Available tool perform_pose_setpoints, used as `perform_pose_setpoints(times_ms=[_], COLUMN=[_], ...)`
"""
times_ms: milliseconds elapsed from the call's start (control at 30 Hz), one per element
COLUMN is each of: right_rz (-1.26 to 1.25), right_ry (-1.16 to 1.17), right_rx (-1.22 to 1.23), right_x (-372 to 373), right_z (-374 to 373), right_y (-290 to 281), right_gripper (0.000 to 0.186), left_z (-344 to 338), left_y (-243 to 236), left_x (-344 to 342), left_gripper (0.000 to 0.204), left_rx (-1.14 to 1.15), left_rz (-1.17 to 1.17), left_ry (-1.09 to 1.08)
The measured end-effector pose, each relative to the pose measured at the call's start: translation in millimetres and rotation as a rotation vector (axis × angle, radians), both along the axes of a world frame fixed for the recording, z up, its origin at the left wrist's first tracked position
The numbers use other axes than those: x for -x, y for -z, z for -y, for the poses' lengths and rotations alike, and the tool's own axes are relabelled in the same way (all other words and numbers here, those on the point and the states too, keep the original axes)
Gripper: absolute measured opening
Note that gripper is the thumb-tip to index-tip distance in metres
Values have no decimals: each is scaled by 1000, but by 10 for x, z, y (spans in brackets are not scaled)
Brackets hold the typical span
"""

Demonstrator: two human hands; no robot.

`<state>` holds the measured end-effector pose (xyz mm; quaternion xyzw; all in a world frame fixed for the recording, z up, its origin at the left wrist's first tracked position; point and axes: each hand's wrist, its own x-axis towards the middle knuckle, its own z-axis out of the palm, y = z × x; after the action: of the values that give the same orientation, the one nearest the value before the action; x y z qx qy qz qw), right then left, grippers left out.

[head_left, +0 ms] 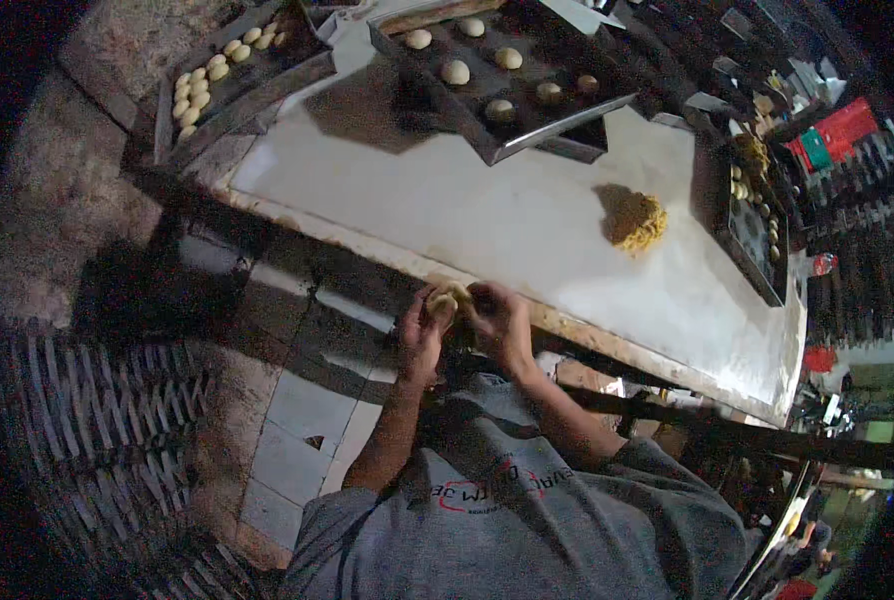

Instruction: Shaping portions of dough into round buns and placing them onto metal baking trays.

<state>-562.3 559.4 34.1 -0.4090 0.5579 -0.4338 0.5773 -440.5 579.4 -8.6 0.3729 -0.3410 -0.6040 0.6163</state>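
Observation:
My left hand (420, 330) and my right hand (501, 325) meet at the near edge of a white-topped table (387, 190), both closed on a pale piece of dough (450, 298). The left thumb lies across the dough, while the right fingers grip its other side; the dough's underside is hidden. Up and to the right of them, a loose pile of yellowish shredded stuff (637, 225) sits on the tabletop, casting a dark shadow to its left.
Metal trays with dough pieces stand at back left (267, 75), back middle (557, 128) and right (752, 245). Slatted dark stacks (107, 420) rise at lower left beside floor tiles (297, 430). More racks and red items (845, 125) line the right. Another person (812, 545) appears small at lower right.

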Motion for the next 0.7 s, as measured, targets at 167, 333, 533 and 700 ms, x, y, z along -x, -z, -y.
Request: perform_pose_setpoints(times_ms=[167, 333, 533, 700], right_rz=[-367, -250, -155, 178], right_ry=[-188, -220, -57, 200], right_rx=[500, 391, 201, -41], right_x=[163, 401, 517, 328], right_z=[273, 704, 884, 811], right_y=[5, -70, 500, 537], right_gripper=[20, 18, 21, 47], left_z=[375, 674, 843, 871], left_y=[-118, -190, -136, -36], left_x=[100, 188, 499, 398], left_gripper=[21, 28, 43, 58], left_rx=[-65, -119, 61, 253], left_rz=[115, 233, 555, 910], left_ry=[-15, 199, 182, 460])
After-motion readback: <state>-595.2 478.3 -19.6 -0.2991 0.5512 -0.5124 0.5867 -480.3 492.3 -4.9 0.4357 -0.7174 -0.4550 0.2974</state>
